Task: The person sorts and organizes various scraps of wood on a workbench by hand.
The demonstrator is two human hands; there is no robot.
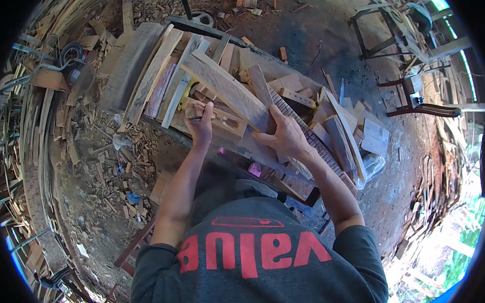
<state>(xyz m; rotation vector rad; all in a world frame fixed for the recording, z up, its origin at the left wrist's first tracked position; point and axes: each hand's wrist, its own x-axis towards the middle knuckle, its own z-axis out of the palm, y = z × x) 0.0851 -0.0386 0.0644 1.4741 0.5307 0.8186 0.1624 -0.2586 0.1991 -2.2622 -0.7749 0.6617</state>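
Note:
My right hand (pixel 286 134) is closed round the near end of a rough wooden board (pixel 228 92), thumb on one side and fingers on the other. The board slants away to the upper left above the workbench. To its left, my left hand (pixel 201 123) is closed with the thumb up, around a small brownish thing whose kind I cannot make out. Just right of that hand lies a short wooden block (pixel 230 123) with a dark recess in its face. A bit of something yellow (pixel 187 91) shows behind my left hand, mostly hidden by wood.
Several planks (pixel 154 76) lie side by side on the bench's left. Offcuts (pixel 334 122) and a long ridged strip of wood (pixel 302 119) fill its right side, near a clear plastic bag (pixel 373 169). Wood scraps (pixel 130 163) litter the floor. A wooden chair frame (pixel 410 98) stands at right.

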